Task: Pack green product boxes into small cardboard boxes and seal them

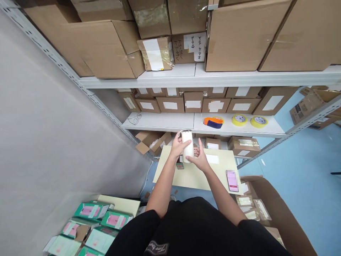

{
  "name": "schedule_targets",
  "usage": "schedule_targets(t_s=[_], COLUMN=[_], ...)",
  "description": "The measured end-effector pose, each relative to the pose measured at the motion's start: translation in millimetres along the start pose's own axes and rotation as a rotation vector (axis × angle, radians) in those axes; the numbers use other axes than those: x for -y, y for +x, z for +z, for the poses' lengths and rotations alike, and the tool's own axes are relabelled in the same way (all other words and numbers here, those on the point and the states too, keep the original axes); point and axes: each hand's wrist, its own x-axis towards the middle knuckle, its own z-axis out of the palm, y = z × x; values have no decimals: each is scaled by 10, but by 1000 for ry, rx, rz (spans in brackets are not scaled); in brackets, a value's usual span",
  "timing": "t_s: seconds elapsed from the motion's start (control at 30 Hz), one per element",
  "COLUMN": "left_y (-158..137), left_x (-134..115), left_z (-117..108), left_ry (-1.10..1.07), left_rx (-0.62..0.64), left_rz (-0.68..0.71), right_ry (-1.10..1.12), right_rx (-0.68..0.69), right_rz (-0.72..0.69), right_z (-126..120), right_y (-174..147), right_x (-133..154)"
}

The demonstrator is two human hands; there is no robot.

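A white tumbler (188, 144) with a dark-rimmed top and a small cord loop is held upright above the cream table (195, 179). My left hand (176, 145) is closed around its upper left side, thumb across the front. Lower down, my right hand (200, 158) grips the right side with its thumb on the front near the base; some of its fingers are raised off the wall. Behind and below the tumbler stands a small green and dark box (180, 165), partly hidden by my left hand. A white sheet (212, 159) lies to the right of my right hand.
A pink-screened phone (232, 180) lies at the table's right end. The shelf (165, 121) holds yellow tape rolls (239, 120), an orange and blue tape dispenser (213, 122) and cartons. Green boxes (115, 220) stand lower left; a large carton (279, 206) holds parcels lower right.
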Motion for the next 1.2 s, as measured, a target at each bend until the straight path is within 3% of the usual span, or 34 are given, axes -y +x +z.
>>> schedule_targets(t_s=[0.1,0.3,0.4,0.5,0.63,0.77,0.9,1.03,1.2], left_y=[51,203,301,387,461,480,488,520,522], left_x=[60,13,-88,-141,-47,220,519,748,951], left_z=[-137,-511,-689,-844,-1088,-1349,-1538,-1650,-1688], left_ry=[-64,187,251,207,212,302,333,274,247], left_rx=[70,-96,-5,76,46,34,-55,-62,-43], left_rz=[-43,87,67,19,82,72,-11,-33,-47], right_ry=[122,-261,-407,-396,-271,-436,-659,-813,-728], right_rx=[111,-81,-124,-103,9,-100,-70,-91,-181], right_rz=[29,17,57,46,42,351,529,584,613], right_z=[107,363,556,677,598,558,805,1009,916], right_y=[40,47,66,130,294,443,488,502,519], right_x=[-41,-10,-15,-127,-511,-1088,-1588,-1858,-1998])
